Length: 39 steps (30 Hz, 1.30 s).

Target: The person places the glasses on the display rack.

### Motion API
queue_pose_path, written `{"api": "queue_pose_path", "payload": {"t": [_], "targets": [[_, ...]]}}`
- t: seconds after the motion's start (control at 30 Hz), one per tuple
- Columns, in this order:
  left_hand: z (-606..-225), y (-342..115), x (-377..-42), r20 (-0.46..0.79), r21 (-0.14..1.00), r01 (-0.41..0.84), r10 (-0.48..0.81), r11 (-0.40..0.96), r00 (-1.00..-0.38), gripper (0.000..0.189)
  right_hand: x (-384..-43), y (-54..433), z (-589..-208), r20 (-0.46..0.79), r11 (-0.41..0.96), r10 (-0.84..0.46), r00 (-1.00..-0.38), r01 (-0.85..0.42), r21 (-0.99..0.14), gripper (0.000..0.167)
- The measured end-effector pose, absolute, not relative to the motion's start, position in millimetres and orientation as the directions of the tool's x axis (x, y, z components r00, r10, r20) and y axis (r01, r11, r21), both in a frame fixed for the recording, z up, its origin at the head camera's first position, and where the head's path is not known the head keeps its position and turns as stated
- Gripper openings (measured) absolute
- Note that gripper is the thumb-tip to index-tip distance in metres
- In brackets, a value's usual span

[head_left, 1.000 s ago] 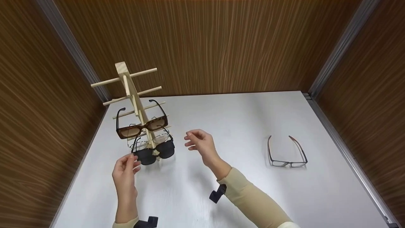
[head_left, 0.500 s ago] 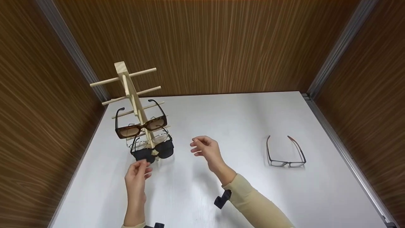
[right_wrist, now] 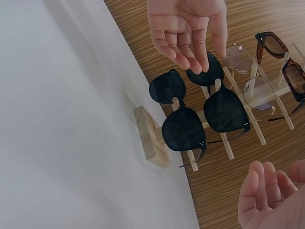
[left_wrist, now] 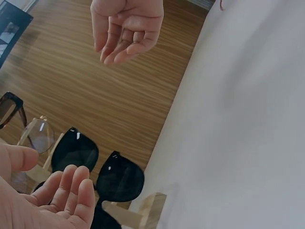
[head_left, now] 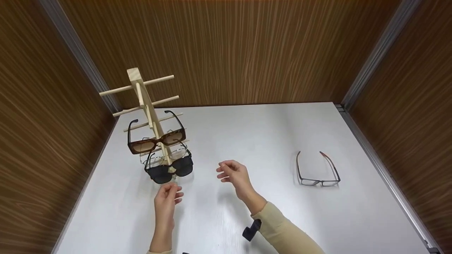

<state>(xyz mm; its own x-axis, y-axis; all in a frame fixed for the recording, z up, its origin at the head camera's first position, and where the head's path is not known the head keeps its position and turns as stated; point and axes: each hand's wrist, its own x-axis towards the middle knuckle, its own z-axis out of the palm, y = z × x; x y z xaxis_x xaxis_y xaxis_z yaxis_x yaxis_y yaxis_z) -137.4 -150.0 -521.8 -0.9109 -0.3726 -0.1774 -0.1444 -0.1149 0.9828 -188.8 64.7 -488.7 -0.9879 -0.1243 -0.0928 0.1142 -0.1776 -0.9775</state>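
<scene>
A wooden glasses stand (head_left: 155, 120) with crossbars rises on the left of the table. On it hang brown tortoiseshell sunglasses (head_left: 157, 141), clear thin-framed glasses (head_left: 179, 153) and black sunglasses (head_left: 159, 174); the right wrist view shows a second black pair (right_wrist: 226, 110). My left hand (head_left: 166, 201) is just below the black sunglasses, holding nothing, its fingers relaxed in the left wrist view. To the right of the stand, my right hand (head_left: 238, 178) hovers over the table, also holding nothing, fingers loosely bent.
Dark-framed eyeglasses (head_left: 320, 181) with reddish-brown temple tips lie unfolded on the right of the white table (head_left: 261, 130). Wood-grain panels (head_left: 229, 53) stand behind and at both sides. The stand's upper crossbars stick out to both sides.
My left hand has moved right and down, away from the left edge of the black sunglasses. My right hand has drifted right and down. The glasses stay on the stand.
</scene>
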Motion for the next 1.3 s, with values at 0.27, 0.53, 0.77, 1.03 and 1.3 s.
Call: {"api": "queue_pose_path", "payload": {"t": [0.27,0.53,0.77,1.03,1.3], "targets": [[-563.9,-142.1,-145.3,-0.110,0.987,-0.066,-0.314,-0.146,-0.943,0.030,-184.7,77.7,-505.1,-0.119,-0.186,-0.084,-0.989,0.133,-0.973,0.017],[-553.6,-120.6,-143.0,-0.208,0.976,-0.178,-0.299,-0.126,-0.931,0.029,-180.0,88.1,-517.0,-0.144,-0.184,-0.062,-0.988,0.153,-0.971,0.017],[-569.5,-105.4,-145.6,-0.237,0.967,-0.201,-0.260,-0.158,-0.936,0.035,-175.2,97.4,-526.3,-0.157,-0.178,-0.040,-0.987,0.162,-0.971,0.023],[-565.8,-87.8,-146.7,-0.325,0.942,-0.292,-0.236,-0.165,-0.916,0.031,-168.3,106.3,-539.1,-0.208,-0.189,-0.011,-0.978,0.206,-0.960,0.022],[-573.2,-68.2,-149.5,-0.322,0.941,-0.289,-0.196,-0.177,-0.926,0.028,-163.4,121.7,-544.4,-0.236,-0.182,0.042,-0.971,0.225,-0.957,0.029]]}}
